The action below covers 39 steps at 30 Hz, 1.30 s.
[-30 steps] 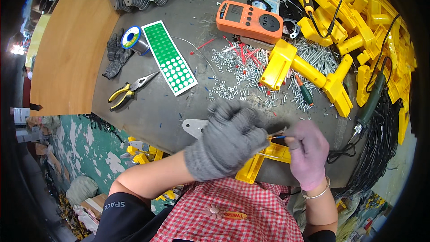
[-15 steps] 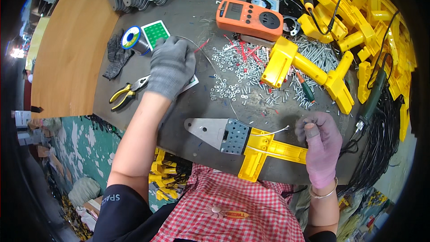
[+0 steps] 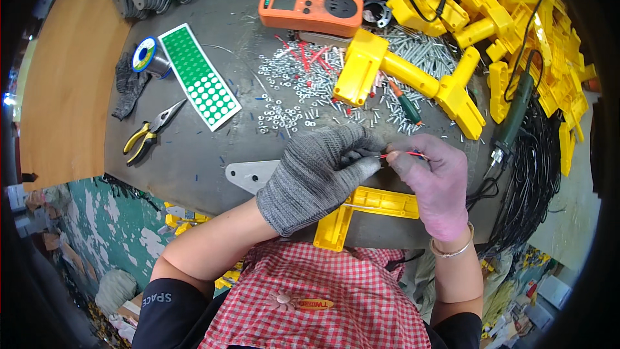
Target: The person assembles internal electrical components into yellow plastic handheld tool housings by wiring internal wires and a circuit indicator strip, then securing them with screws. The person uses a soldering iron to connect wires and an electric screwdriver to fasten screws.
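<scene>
Grey metal bench top (image 3: 200,158), the largest surface, spreads beneath and beyond your hands. Heap of yellow moulded-plastic parts (image 3: 497,10): well beyond your right hand, off to its right. Joined yellow plastic housing with a round tubular neck (image 3: 410,74): beyond the gap between your hands, its neck slanting down rightward.

Your left hand, in a grey knitted glove (image 3: 316,174), and your right hand, in a pink glove with greyed fingertips (image 3: 436,184), are drawn together, fingertips nearly meeting. Both are closed in a fine pinch; the exact contact under the left fingertips is partly covered.

Yellow T-shaped open plastic shell (image 3: 387,203): just on your body side of the pinch. Its channelled arm runs left to right, tilting slightly down toward your right hand, which overlaps its far end in view; the crosspiece points toward your body from below the left hand. Whether either glove touches it, cannot tell.

Tapered grey metal plate with holes (image 3: 242,176): pokes out left of your left hand, its other end hidden by that glove.

Thin red strand, apparently wire (image 3: 413,154): spans the two pinches and trails past your right thumb. Key relation, as judged: the strand's long axis lies roughly parallel to the shell's arm, on its far side, with neither hand clearly nearer the strand.
</scene>
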Each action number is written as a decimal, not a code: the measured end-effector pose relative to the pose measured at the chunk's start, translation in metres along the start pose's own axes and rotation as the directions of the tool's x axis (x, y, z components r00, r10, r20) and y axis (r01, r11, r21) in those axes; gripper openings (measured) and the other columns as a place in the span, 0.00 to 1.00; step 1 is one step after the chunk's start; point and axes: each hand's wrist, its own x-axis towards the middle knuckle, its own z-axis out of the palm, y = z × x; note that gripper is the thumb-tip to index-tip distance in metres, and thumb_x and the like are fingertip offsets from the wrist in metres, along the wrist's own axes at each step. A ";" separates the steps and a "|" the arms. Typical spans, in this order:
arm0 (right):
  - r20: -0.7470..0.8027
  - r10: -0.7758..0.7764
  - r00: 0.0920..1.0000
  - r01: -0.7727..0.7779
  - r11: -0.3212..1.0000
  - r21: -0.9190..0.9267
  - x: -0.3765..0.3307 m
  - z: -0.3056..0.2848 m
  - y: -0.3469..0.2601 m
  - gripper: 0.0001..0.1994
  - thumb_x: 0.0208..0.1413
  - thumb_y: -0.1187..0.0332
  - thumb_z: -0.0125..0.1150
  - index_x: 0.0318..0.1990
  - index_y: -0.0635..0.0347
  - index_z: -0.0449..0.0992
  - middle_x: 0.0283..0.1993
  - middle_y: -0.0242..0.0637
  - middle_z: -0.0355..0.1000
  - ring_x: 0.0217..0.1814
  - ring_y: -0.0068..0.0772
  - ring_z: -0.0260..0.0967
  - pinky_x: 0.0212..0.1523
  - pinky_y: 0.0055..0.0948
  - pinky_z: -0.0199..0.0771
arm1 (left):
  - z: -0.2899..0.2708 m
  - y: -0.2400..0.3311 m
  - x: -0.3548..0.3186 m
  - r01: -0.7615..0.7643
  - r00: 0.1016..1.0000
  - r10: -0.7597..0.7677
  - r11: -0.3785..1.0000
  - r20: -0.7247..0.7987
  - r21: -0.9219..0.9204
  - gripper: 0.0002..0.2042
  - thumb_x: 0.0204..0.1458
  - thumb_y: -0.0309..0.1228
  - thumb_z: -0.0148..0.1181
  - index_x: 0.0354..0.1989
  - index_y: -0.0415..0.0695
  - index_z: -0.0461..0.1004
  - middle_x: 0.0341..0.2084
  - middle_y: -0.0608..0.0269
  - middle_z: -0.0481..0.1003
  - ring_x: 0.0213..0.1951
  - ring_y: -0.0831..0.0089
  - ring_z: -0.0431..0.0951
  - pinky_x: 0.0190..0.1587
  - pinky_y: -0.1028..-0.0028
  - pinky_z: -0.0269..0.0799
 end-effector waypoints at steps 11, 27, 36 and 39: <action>0.010 0.008 1.000 -0.009 0.992 0.127 -0.005 -0.008 0.000 0.07 0.52 0.73 0.71 0.37 0.65 0.83 0.32 0.32 0.79 0.31 0.16 0.72 0.33 0.19 0.71 | 0.000 0.013 0.005 0.157 0.987 -0.149 0.960 0.051 -0.232 0.11 0.52 0.23 0.71 0.44 0.38 0.82 0.35 0.66 0.81 0.38 0.81 0.79 0.45 0.77 0.75; 0.387 -0.351 0.853 0.520 0.637 -0.569 0.016 -0.009 0.019 0.07 0.50 0.66 0.66 0.34 0.58 0.81 0.33 0.42 0.77 0.34 0.46 0.76 0.36 0.37 0.76 | 0.003 -0.002 -0.042 0.017 0.986 0.028 0.963 -0.162 0.269 0.11 0.47 0.33 0.58 0.35 0.39 0.71 0.42 0.49 0.73 0.47 0.53 0.70 0.57 0.57 0.61; 0.384 0.026 0.923 0.063 0.974 -0.218 0.021 -0.010 0.004 0.10 0.53 0.65 0.67 0.33 0.64 0.82 0.28 0.42 0.76 0.30 0.32 0.75 0.35 0.30 0.74 | 0.007 -0.016 -0.036 -0.243 0.931 0.366 0.647 -0.014 0.722 0.08 0.45 0.30 0.64 0.33 0.46 0.74 0.47 0.51 0.76 0.52 0.49 0.73 0.62 0.51 0.56; 0.368 0.067 0.927 0.005 0.981 -0.191 0.021 -0.008 0.002 0.10 0.53 0.66 0.67 0.34 0.65 0.82 0.28 0.41 0.76 0.30 0.29 0.74 0.34 0.30 0.73 | 0.009 -0.004 -0.034 -0.229 0.946 0.322 0.745 -0.038 0.626 0.12 0.45 0.32 0.68 0.38 0.45 0.77 0.48 0.53 0.78 0.55 0.50 0.73 0.62 0.51 0.58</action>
